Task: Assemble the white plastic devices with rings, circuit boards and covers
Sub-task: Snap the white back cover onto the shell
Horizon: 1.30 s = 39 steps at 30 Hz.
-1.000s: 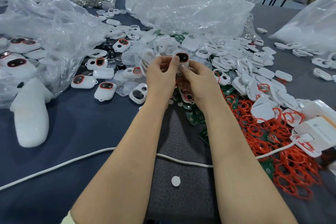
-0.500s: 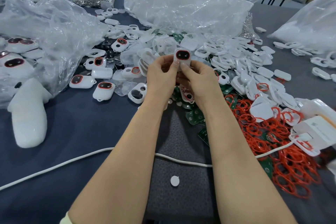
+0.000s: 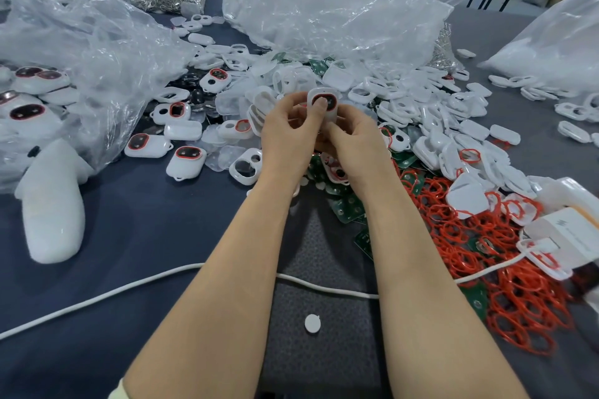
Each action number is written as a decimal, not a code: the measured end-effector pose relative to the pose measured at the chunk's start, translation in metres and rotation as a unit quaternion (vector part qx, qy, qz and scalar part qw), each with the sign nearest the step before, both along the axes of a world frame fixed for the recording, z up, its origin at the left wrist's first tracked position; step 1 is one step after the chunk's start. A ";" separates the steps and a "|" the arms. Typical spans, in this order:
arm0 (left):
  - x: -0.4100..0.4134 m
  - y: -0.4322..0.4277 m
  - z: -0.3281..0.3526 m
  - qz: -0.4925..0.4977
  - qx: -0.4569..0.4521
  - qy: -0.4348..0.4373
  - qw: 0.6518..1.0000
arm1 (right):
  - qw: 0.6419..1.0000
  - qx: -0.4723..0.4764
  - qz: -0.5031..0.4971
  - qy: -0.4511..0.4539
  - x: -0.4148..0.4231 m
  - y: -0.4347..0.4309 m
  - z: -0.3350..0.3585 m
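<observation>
Upright, just above the heap of parts near mid-table: white device, red-ringed dark window facing the camera. Gripped from its left side by the left hand, fingers curled, thumb tip pressed onto the window. Pinched at its lower end by the right hand, fingers likewise curled. Directly beneath the hands, green circuit boards; to the right, a tangle of red rings; beyond, a spread of white covers. Leftward on the blue table, several finished devices lying window-up. Farther back, crumpled clear plastic bags. Nearer the body, a white cable passing under both forearms, and a small white disc.
</observation>
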State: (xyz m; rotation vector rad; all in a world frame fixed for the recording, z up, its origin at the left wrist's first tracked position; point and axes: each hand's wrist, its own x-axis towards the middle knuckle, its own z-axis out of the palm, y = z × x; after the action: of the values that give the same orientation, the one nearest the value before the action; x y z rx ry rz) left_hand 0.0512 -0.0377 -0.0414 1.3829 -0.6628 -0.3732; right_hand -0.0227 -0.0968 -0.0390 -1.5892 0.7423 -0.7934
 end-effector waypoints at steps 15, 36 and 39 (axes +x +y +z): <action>0.002 0.000 0.000 -0.004 0.004 0.054 0.999 | 1.000 -0.001 0.015 -0.002 -0.001 0.003 -0.001; 0.000 -0.003 0.002 0.022 -0.019 0.074 0.997 | 1.000 -0.005 -0.007 -0.015 0.002 0.002 -0.003; 0.000 -0.003 0.002 0.011 -0.014 0.076 0.997 | 1.000 -0.017 -0.016 -0.008 0.002 0.002 -0.002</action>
State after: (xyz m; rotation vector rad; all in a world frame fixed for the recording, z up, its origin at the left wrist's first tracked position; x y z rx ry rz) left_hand 0.0514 -0.0404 -0.0398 1.3190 -0.5257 -0.4458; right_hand -0.0205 -0.0947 -0.0411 -1.6027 0.7478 -0.8448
